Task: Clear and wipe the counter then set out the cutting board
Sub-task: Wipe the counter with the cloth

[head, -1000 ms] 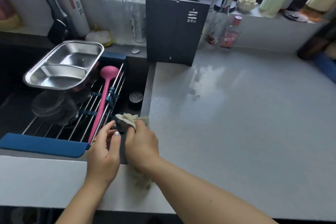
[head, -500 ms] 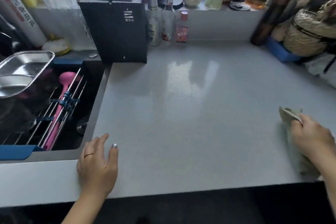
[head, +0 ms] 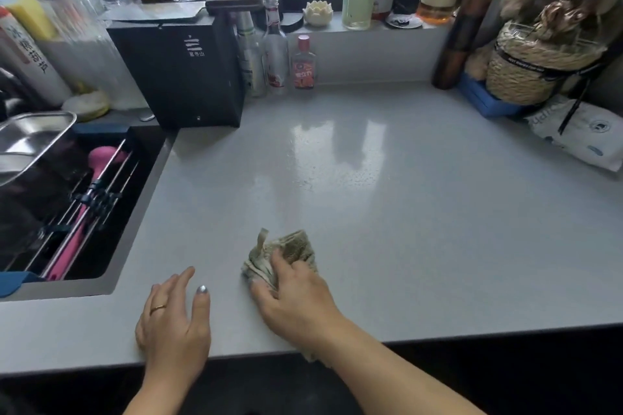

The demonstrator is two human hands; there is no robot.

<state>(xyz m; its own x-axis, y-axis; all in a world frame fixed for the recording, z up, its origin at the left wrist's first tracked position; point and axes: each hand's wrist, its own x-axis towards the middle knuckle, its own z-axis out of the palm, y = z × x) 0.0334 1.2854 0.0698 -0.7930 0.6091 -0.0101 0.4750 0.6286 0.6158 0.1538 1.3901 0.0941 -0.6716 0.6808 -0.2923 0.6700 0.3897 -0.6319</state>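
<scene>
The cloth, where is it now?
In the head view the cloth lies on the counter near its front edge, gripped by the right hand, just right of the left hand.

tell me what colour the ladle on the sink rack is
The ladle is pink, clearest in the head view.

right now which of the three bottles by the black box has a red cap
The shortest, rightmost bottle; the middle bottle and left bottle are taller.

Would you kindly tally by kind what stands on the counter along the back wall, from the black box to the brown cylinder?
Black box: 1
Bottles: 3
Brown cylinder: 1
Total: 5
</scene>
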